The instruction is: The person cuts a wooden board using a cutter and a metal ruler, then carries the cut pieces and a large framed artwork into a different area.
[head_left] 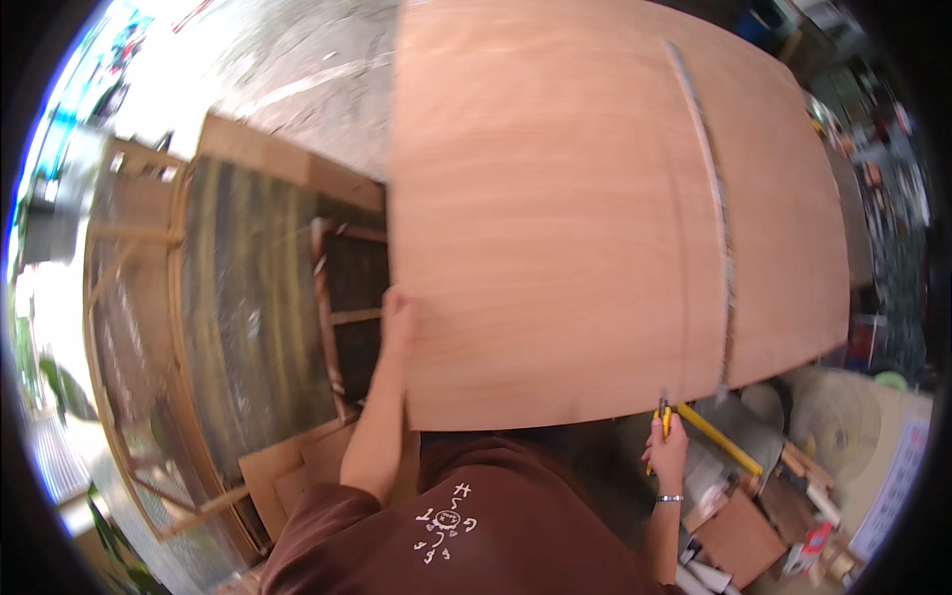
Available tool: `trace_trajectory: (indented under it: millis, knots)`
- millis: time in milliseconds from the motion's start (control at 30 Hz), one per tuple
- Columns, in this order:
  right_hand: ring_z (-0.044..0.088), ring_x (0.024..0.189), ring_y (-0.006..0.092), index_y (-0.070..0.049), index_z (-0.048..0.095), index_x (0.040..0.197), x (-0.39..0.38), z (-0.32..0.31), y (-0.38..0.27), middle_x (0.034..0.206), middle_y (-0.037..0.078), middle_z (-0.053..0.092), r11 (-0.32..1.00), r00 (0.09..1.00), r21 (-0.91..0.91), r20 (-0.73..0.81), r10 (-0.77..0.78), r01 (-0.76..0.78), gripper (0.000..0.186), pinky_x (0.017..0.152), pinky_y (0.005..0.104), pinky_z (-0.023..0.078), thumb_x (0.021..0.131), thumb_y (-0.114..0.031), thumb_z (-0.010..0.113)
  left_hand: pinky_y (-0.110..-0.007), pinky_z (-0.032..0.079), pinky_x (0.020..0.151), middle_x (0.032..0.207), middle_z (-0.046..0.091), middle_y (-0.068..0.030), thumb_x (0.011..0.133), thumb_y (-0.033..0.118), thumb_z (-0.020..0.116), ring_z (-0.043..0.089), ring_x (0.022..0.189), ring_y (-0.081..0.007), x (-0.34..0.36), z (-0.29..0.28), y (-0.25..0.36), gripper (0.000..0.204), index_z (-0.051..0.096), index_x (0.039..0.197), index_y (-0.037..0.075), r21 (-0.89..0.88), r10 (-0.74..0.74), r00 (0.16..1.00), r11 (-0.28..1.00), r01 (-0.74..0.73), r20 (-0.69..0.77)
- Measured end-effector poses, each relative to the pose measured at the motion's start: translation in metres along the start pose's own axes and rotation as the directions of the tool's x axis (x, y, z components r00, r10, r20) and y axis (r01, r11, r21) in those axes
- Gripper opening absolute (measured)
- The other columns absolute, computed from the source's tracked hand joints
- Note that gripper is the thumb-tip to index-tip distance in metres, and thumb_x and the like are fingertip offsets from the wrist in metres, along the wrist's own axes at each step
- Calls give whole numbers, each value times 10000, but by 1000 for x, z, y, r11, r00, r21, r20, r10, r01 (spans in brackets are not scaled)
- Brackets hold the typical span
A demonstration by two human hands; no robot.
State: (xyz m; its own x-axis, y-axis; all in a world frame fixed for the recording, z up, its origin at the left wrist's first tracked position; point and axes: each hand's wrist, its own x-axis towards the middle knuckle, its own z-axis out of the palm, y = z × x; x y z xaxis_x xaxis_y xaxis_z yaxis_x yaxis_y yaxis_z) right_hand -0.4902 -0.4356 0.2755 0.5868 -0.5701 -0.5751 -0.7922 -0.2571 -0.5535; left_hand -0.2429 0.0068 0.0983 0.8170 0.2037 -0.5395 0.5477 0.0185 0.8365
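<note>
A large light-brown plywood sheet lies in front of me. A long, thin, pale strip runs lengthwise along its right part; whether it is a bar or a gap is unclear. My left hand is closed at the sheet's left edge, slightly blurred, its fingertips partly hidden. Yellow-and-black pliers are held in my right hand, their grey jaws pointing away from me at the sheet's near edge. A straight yellow bar slants down to the right, just beyond that hand.
Wooden frames and a dark, streaked panel stand at left. Wood offcuts and assorted items lie at lower right, below a round, pale, dusty surface. Concrete floor shows at far left, clutter along the right.
</note>
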Motion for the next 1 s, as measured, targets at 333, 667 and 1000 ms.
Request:
trace_trajectory:
  millis: [333,667,1000]
  knots:
    - [511,380,144,-26,486,950,12,106,-114,576,45,468,938,942,-94,-1,-335,333,196,366,300,420,993,-212,529,-322,229,1153,1555,235,-246,1009,369,470,232,1452,-295,-14,36,25,771,81,1504,-78,280,-142,808,960,-29,572]
    - [581,522,315,-29,472,976,87,189,-96,638,122,543,878,875,-240,-160,-456,414,292,477,413,440,955,-291,599,-435,447,975,1210,598,-287,964,530,427,557,1163,-425,-2,-147,-145,657,608,1179,-64,816,-360,830,549,-180,425]
    - [620,797,390,-20,506,1067,123,216,-93,874,198,622,980,896,-87,-397,-201,181,409,663,448,479,911,-367,657,-408,497,862,1093,676,-198,970,439,504,645,1031,-340,133,-222,-12,510,634,1154,-18,911,-365,921,411,27,137]
